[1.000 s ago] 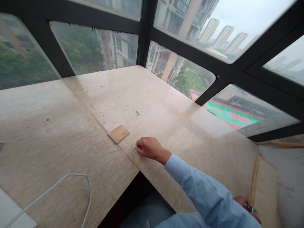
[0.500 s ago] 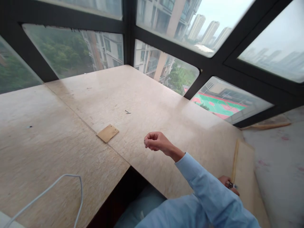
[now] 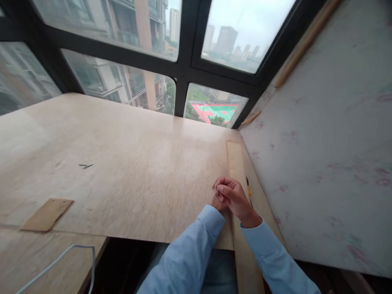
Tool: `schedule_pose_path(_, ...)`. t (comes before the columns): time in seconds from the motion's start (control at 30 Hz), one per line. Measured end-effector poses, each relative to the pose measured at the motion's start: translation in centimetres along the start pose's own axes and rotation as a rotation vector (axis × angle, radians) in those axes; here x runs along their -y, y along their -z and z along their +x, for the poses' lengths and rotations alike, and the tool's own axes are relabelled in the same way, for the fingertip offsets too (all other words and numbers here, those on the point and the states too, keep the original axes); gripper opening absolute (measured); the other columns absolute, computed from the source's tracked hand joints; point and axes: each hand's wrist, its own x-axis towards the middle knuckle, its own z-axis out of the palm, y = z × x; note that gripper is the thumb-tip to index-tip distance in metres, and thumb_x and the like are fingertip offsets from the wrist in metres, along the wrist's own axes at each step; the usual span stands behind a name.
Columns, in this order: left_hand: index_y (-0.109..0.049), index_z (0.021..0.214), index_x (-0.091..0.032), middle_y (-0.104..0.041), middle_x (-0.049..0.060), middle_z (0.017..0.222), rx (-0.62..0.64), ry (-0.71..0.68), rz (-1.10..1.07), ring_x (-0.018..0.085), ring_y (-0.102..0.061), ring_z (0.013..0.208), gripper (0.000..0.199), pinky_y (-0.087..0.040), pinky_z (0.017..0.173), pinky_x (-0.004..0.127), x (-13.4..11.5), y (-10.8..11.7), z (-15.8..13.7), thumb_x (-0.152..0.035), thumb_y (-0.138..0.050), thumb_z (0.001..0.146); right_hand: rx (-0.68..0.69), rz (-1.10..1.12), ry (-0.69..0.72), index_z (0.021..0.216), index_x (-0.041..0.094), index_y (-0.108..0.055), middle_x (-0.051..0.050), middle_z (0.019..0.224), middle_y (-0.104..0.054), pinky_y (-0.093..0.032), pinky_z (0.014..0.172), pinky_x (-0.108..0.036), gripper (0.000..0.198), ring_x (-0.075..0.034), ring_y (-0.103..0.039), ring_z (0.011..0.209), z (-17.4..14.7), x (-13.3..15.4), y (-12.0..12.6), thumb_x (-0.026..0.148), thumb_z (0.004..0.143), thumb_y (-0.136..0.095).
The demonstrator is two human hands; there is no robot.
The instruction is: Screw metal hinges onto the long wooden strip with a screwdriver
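My right hand (image 3: 235,198) is closed in a pinch on a small metal screw (image 3: 217,188); only a short grey piece shows at the fingertips. Directly behind and below it is my left hand (image 3: 218,204), mostly covered by the right. Its fingers look curled, but what they hold is hidden. Both hands are over the left edge of a long, pale wooden board (image 3: 236,157) lying along the wall side of the tabletop. Two loose screws (image 3: 85,165) lie crossed on the tabletop, far to the left of my hands.
A small wooden plate (image 3: 47,214) with two holes lies on the pale tabletop (image 3: 147,163) at left. A white cable (image 3: 61,261) loops at lower left. Beyond the board lies a black and yellow tool handle (image 3: 248,188), close to the wall (image 3: 306,163). Dark-framed windows border the back.
My view has turned right. My right hand has come back from over the middle of the tabletop to my left hand at the board, still pinching the screw. The left hand's metal piece is now hidden.
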Motion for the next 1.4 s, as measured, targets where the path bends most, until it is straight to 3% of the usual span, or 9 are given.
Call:
schedule_pose_path(0.2,-0.060,0.104,-0.015,-0.062,0.000,0.068,-0.130,0.118,0.138,0.009,-0.050,0.053,0.036,-0.037,0.047,0.018,-0.5,-0.1,-0.2,-0.028,-0.063,0.071,-0.274,0.003,0.095,0.072,0.019,-0.059,0.002,0.064,-0.059,-0.023,0.038,-0.018,0.024,-0.005,-0.038,0.044,-3.8,-1.0,7.2,0.038,0.068,-0.074)
schedule_pose_path(0.37,-0.058,0.108,-0.017,-0.068,0.003,0.079,-0.126,0.162,0.130,0.012,-0.058,0.057,0.043,-0.045,0.050,0.021,-0.9,-0.5,-0.5,-0.034,-0.065,0.069,-0.496,-0.202,0.176,0.078,0.018,-0.062,-0.002,0.068,-0.066,-0.032,0.039,-0.020,0.027,-0.010,-0.048,0.048,-4.4,-2.8,10.1,0.040,0.069,-0.074)
schedule_pose_path(0.6,-0.058,0.105,-0.016,-0.067,0.000,0.074,-0.134,0.151,0.120,0.011,-0.058,0.055,0.040,-0.045,0.050,0.020,-1.0,-0.4,-0.6,-0.031,-0.067,0.069,-0.512,-0.541,0.276,0.083,0.019,-0.067,-0.003,0.076,-0.069,-0.049,0.059,-0.026,0.021,-0.014,-0.061,0.062,-3.3,-5.0,10.1,0.039,0.079,-0.066)
schedule_pose_path(0.97,-0.060,0.106,-0.016,-0.068,0.001,0.078,-0.149,0.163,0.165,0.010,-0.058,0.056,0.043,-0.042,0.049,0.019,-0.6,0.0,-0.5,-0.035,-0.069,0.068,-0.349,-0.901,0.438,0.091,0.020,-0.066,-0.008,0.093,-0.068,-0.050,0.076,-0.030,0.019,-0.019,-0.063,0.085,-3.2,-4.8,9.9,0.031,0.092,-0.051)
schedule_pose_path(1.4,-0.061,0.104,-0.016,-0.065,0.000,0.073,-0.150,0.143,0.155,0.010,-0.056,0.056,0.039,-0.038,0.048,0.018,-0.7,-0.2,-0.5,-0.030,-0.067,0.068,-0.397,-1.069,0.485,0.084,0.019,-0.063,-0.005,0.083,-0.064,-0.047,0.067,-0.028,0.010,-0.017,-0.059,0.072,-3.0,-5.8,10.2,0.023,0.087,-0.055)
